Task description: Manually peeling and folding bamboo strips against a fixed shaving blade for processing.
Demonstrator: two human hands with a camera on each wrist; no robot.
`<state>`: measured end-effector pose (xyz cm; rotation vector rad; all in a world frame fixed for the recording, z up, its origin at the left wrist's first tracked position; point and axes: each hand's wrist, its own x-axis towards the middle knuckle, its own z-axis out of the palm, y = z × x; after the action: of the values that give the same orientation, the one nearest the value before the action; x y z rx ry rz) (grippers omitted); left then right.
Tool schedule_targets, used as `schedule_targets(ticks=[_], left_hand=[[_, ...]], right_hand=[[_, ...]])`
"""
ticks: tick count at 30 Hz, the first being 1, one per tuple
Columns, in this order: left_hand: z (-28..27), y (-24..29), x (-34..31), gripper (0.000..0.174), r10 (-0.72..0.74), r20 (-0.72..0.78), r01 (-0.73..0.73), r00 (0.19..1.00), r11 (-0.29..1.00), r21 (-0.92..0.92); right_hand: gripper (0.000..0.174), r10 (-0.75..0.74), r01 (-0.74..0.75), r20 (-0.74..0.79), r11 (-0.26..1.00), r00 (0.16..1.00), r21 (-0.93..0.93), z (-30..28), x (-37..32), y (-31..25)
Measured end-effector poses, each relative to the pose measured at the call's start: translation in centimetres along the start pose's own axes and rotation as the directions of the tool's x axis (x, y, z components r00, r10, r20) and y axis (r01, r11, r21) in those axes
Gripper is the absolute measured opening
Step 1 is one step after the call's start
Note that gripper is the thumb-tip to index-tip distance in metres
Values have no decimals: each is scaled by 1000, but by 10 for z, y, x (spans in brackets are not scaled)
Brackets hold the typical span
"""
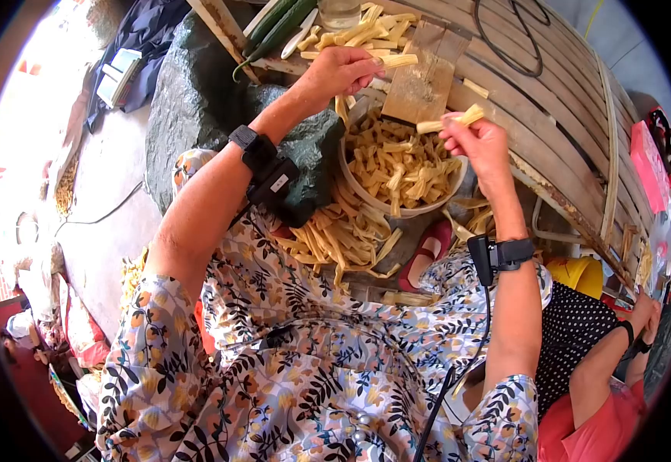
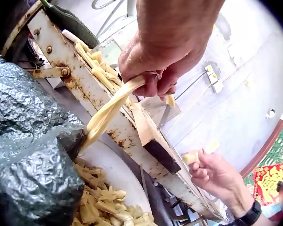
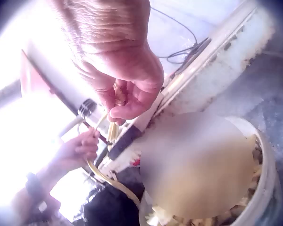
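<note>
Right hand (image 1: 483,150) pinches yellow strip (image 1: 471,115) by slatted table (image 1: 574,85), pale wall (image 2: 254,52) behind.

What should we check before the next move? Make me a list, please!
1. Left grip has a yellow strip: ok, it hangs from the fingers.
2. Right grip has a short yellow piece: ok, pinched.
3. White tub uncovered: ok, cut pieces heaped inside.
4. Wooden board clean: not ok, crumbs on it.
5. Strip dry enough: cannot tell by looking.
</note>
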<state>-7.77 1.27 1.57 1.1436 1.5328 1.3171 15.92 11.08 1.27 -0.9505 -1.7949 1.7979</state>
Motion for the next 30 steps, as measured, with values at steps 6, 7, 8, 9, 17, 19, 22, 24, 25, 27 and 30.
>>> schedule_targets(ticks=[6,7,8,9,17,19,22,24,25,27,30], left_hand=[[11,-1,-23,23,-28,43,25,999,998,61],[12,1,-23,22,-27,45,23,999,996,80],[14,0,-24,21,-32,40,27,999,994,105],[15,-1,-25,22,-39,38,35,999,994,101],[29,-5,-25,22,-60,75,52,995,994,100],[28,-4,-25,21,-98,44,93,994,991,99],[24,-7,-22,20,-150,-21,152,988,985,77],[23,-9,-23,20,-164,-10,164,986,984,70],[23,-9,-24,20,-171,-2,171,985,983,67],[21,-7,-27,21,-172,-3,172,985,984,39],[17,3,-35,22,-152,-5,152,988,988,29]], right_hand=[[31,-287,257,12,837,958,-482,25,-31,30],[32,-376,319,9,772,926,-550,28,-36,36],[34,-433,357,53,661,900,-660,26,-34,45],[37,-478,386,108,535,872,-752,25,-34,55],[41,-350,371,244,364,904,-854,29,17,145],[38,-346,326,188,403,919,-855,24,38,152],[25,-282,258,162,348,946,-901,12,67,175],[22,-399,213,52,372,915,-903,14,82,185],[23,-355,182,34,392,934,-902,12,81,187],[27,-262,115,0,422,965,-899,10,75,169],[39,218,-106,-15,415,976,-904,15,56,127]])
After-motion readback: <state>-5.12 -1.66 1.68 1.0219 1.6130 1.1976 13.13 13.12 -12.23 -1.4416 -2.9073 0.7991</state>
